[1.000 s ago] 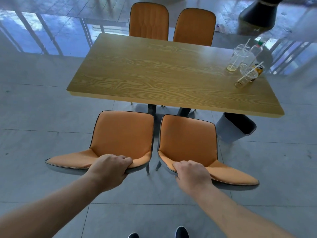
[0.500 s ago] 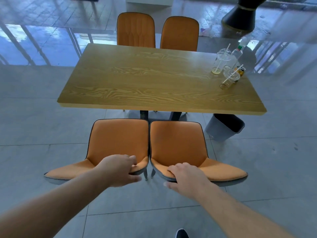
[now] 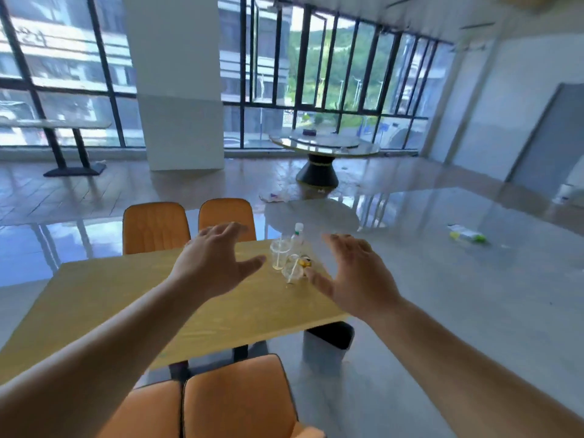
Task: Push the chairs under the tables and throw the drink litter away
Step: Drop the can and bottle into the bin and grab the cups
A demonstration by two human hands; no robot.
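Two orange chairs (image 3: 234, 396) stand side by side at the near edge of the wooden table (image 3: 104, 298), their backs toward me. Drink litter sits at the table's far right corner: an upright clear cup with a straw (image 3: 279, 252), a tipped clear cup (image 3: 292, 270), a clear bottle (image 3: 297, 235) and a small yellow item (image 3: 305, 263). My left hand (image 3: 213, 263) and my right hand (image 3: 354, 276) are raised over the table, fingers spread, holding nothing. The litter lies between them, slightly farther away.
A grey bin (image 3: 327, 346) stands on the floor under the table's right end. Two more orange chairs (image 3: 156, 227) face me at the far side. A round table (image 3: 319, 147) stands by the windows, a white pillar (image 3: 180, 83) at the back, and litter (image 3: 467, 237) lies on the floor at right.
Both hands have let go of the two near chair backs and lifted over the table with fingers spread. The view has tilted up toward the room.
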